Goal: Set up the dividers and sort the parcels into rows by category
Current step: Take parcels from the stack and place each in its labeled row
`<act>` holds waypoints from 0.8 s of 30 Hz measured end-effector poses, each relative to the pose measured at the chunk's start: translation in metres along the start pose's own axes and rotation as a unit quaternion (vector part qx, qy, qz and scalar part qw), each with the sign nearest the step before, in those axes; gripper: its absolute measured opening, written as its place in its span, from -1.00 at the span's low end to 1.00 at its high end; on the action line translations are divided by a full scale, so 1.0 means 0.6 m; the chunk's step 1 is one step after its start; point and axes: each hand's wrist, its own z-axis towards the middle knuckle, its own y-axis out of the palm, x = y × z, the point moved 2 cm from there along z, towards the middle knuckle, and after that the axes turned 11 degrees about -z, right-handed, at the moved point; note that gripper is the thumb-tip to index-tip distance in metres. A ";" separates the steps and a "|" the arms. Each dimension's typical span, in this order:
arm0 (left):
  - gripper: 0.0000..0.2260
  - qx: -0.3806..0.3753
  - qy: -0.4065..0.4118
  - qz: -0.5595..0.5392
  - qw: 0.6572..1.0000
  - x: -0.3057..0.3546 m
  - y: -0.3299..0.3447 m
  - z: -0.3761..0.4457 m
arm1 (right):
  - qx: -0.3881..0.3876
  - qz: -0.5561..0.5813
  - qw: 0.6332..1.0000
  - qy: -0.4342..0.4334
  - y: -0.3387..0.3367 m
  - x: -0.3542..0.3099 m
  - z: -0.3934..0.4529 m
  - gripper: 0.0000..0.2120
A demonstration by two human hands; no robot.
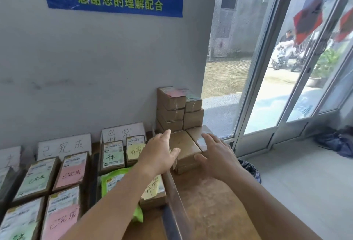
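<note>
Brown wooden bench point(210, 197), its top worn and faintly shiny, carries matt cardboard parcels point(184, 149) sealed with glossy clear tape; one nearby box point(200, 137) catches the light on its taped face. Paper labels point(71, 171) in pink, green and yellow lie flat on the sorted boxes. A green pouch point(112, 180) looks like slick plastic. White paper signs point(64, 146) stand against a matt grey painted wall point(95, 67).
</note>
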 end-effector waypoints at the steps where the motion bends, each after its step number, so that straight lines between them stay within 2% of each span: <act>1: -0.38 0.004 -0.007 -0.007 1.000 0.000 0.000 0.014 | 0.001 0.004 1.000 -0.001 -0.002 0.003 0.014 -0.33; 8: -0.37 0.054 -0.061 -0.046 0.996 0.010 0.012 0.120 | 0.016 0.054 0.998 -0.017 -0.014 0.041 0.138 -0.34; 15: -0.35 0.120 -0.136 -0.083 0.980 0.016 0.017 0.242 | 0.018 0.086 0.995 -0.051 -0.014 0.107 0.281 -0.42; 19: -0.34 0.146 -0.182 -0.093 0.968 0.005 0.021 0.297 | -0.002 0.121 0.992 -0.024 0.001 0.130 0.360 -0.35; 24: -0.31 0.151 -0.239 -0.115 0.952 -0.014 0.031 0.346 | -0.015 0.171 0.985 0.014 0.034 0.140 0.431 -0.38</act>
